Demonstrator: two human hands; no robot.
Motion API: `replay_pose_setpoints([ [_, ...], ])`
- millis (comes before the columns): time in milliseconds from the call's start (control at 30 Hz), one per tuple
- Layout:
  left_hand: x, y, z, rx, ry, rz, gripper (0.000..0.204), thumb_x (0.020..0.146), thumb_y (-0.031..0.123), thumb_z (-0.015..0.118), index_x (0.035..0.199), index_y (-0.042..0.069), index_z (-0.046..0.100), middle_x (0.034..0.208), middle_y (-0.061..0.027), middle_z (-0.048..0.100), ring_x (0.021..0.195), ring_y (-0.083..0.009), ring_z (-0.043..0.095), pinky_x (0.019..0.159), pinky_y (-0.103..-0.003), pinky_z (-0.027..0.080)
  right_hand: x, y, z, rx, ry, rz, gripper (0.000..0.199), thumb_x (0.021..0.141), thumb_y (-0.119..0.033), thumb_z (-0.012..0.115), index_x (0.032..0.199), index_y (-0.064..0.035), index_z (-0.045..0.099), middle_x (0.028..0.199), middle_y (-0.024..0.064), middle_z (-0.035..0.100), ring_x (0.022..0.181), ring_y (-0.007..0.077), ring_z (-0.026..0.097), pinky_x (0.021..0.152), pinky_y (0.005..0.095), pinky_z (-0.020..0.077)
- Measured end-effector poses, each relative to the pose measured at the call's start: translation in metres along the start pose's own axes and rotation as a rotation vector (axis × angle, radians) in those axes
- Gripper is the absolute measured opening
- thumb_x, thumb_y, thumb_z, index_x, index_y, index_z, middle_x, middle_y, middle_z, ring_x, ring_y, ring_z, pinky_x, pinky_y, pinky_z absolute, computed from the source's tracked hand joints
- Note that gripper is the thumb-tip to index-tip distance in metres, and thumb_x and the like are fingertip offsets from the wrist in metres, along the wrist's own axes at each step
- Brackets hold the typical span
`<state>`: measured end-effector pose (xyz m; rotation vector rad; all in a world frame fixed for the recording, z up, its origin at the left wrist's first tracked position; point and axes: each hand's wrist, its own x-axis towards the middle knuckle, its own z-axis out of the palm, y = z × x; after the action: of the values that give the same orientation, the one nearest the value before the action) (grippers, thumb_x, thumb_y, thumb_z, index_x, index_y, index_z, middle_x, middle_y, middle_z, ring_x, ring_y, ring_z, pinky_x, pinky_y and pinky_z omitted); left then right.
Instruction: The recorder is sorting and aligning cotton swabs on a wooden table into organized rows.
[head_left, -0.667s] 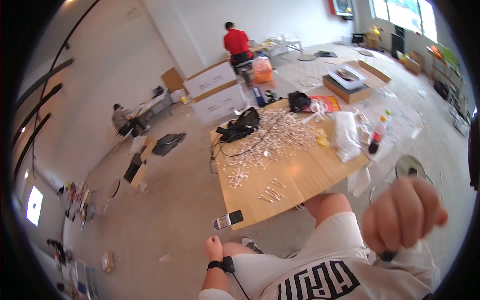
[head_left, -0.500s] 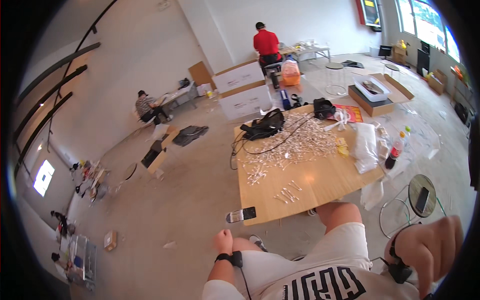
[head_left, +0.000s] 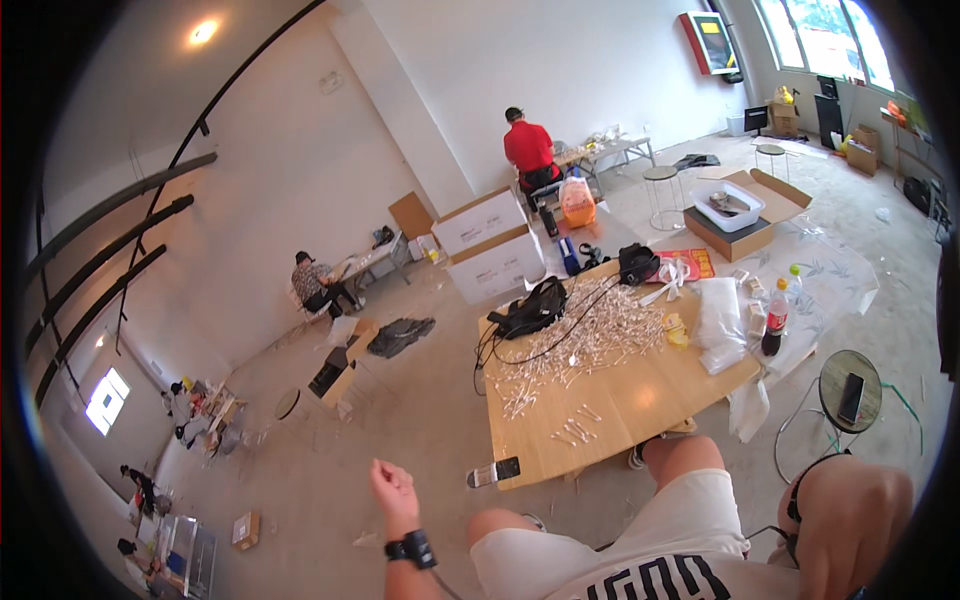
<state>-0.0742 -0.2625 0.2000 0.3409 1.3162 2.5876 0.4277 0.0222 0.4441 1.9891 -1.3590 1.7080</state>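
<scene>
My left hand (head_left: 393, 488) is raised off the left front corner of the wooden table (head_left: 640, 415), its fingers curled in and nothing seen in them. A black strap with a small device (head_left: 411, 549) circles that wrist. My right hand (head_left: 855, 510) is close at the lower right, below a round stool; its fingers are hidden. On the table lies a wide heap of cotton swabs (head_left: 590, 330), with several loose cotton swabs (head_left: 575, 427) in a row nearer me. A dark phone-like item (head_left: 494, 472) overhangs the table's front left corner.
A black bag (head_left: 535, 308) with cables, a clear plastic packet (head_left: 720, 320) and a bottle of dark drink (head_left: 776, 318) are on the table. A phone (head_left: 851, 397) rests on the round stool (head_left: 833, 372). White cartons (head_left: 495, 265) stand behind; a person in red (head_left: 528, 148) sits farther off.
My left hand has moved left and up, away from my lap. My right hand has shifted lower and inward. The whole view has tilted up a little.
</scene>
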Motion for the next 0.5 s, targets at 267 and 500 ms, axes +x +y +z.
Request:
replay_pose_setpoints([
  [267, -0.145, 0.159, 0.168, 0.216, -1.824, 0.206, 0.051, 0.103, 0.03, 0.056, 0.056, 0.011, 0.051, 0.059, -0.0077, 0.062, 0.043, -0.0151, 0.048, 0.042, -0.033, 0.028, -0.014, -0.012, 0.033, -0.168, -0.246, 0.26, 0.045, 0.108, -0.028, 0.049, 0.066, -0.0127, 0.045, 0.069, -0.003, 0.054, 0.061, 0.0148, 0.056, 0.098, 0.0321, 0.055],
  [500, -0.192, 0.158, 0.222, 0.272, -2.352, -0.056, 0.024, 0.098, 0.029, 0.07, 0.109, 0.008, 0.071, 0.084, -0.0057, 0.064, 0.071, -0.0239, 0.065, 0.058, -0.034, 0.049, -0.015, -0.012, 0.016, -0.269, -0.282, 0.36, 0.045, 0.108, -0.03, 0.049, 0.066, -0.0131, 0.047, 0.069, -0.0028, 0.054, 0.062, 0.0155, 0.057, 0.099, 0.0323, 0.0549],
])
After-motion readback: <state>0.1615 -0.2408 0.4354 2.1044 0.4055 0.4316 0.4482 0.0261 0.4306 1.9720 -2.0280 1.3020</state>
